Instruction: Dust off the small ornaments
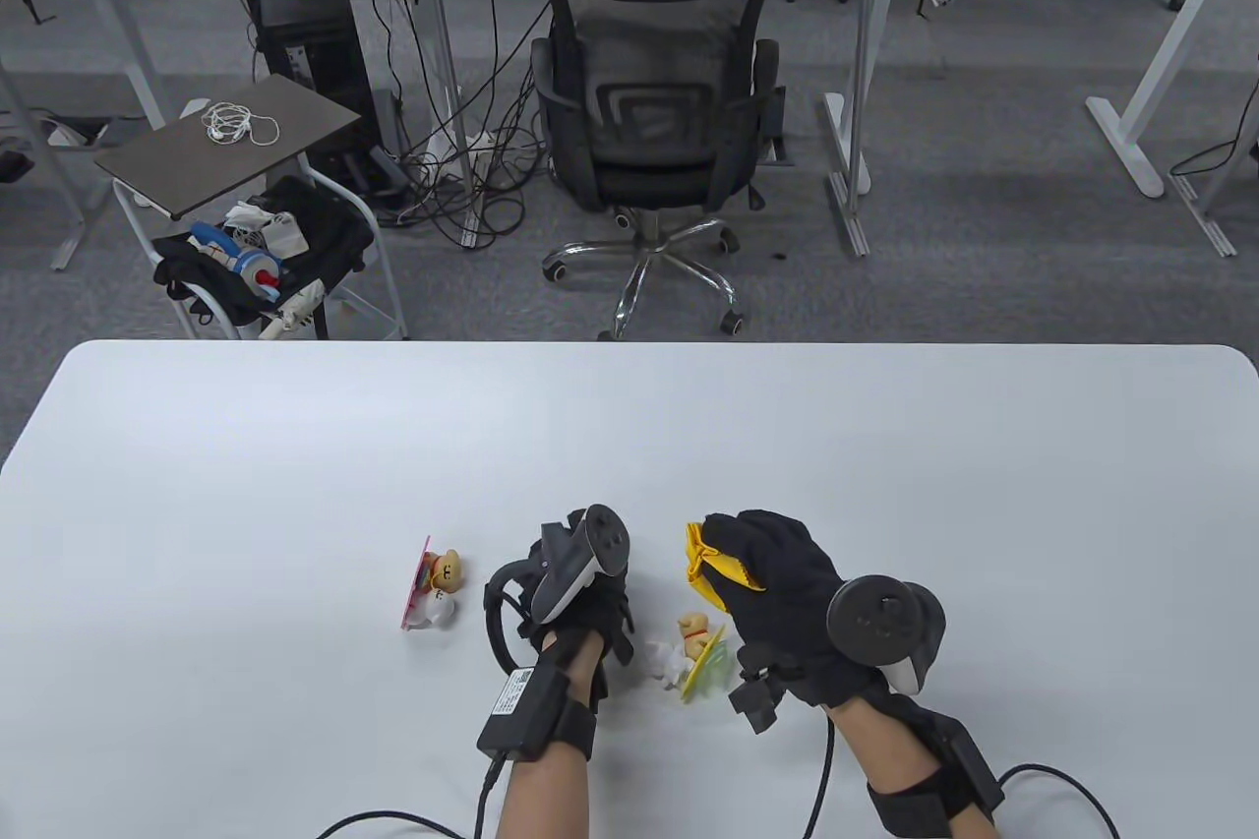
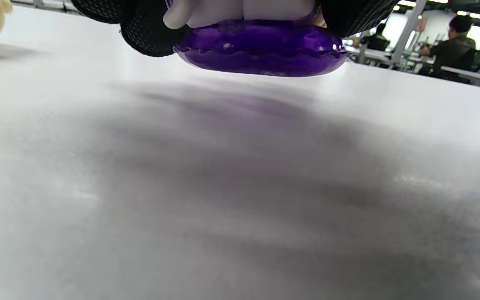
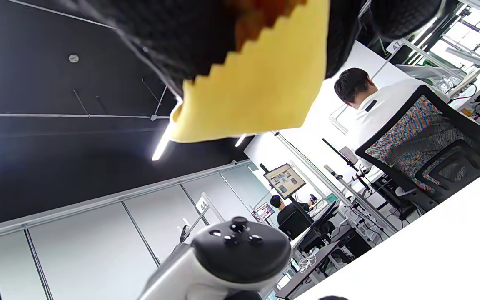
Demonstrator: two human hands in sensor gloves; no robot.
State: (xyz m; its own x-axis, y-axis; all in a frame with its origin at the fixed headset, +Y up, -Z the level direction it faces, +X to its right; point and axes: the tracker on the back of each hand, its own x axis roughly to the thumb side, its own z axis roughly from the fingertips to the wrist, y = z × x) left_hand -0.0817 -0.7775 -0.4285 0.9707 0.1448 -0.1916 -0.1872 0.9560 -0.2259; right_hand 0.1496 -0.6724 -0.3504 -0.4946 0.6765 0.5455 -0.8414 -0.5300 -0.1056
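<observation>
While gripping a purple-based white figurine (image 2: 261,46) just above the white counter (image 1: 885,485), left hand (image 1: 570,603) ready; right hand (image 1: 777,583) clutching yellow cloth (image 1: 713,564). Pink-backed bear ornament (image 1: 433,583) and yellow-backed one (image 1: 693,647) lying alongside. Dusting apparently midway, extent unclear.

Table view: high, looking down across the white table (image 1: 295,446). Left wrist view: skims its surface closely. Right wrist view: tilted, facing ceilingward.

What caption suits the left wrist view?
Left hand's fingers hold a purple-based ornament just above the white table.
</observation>
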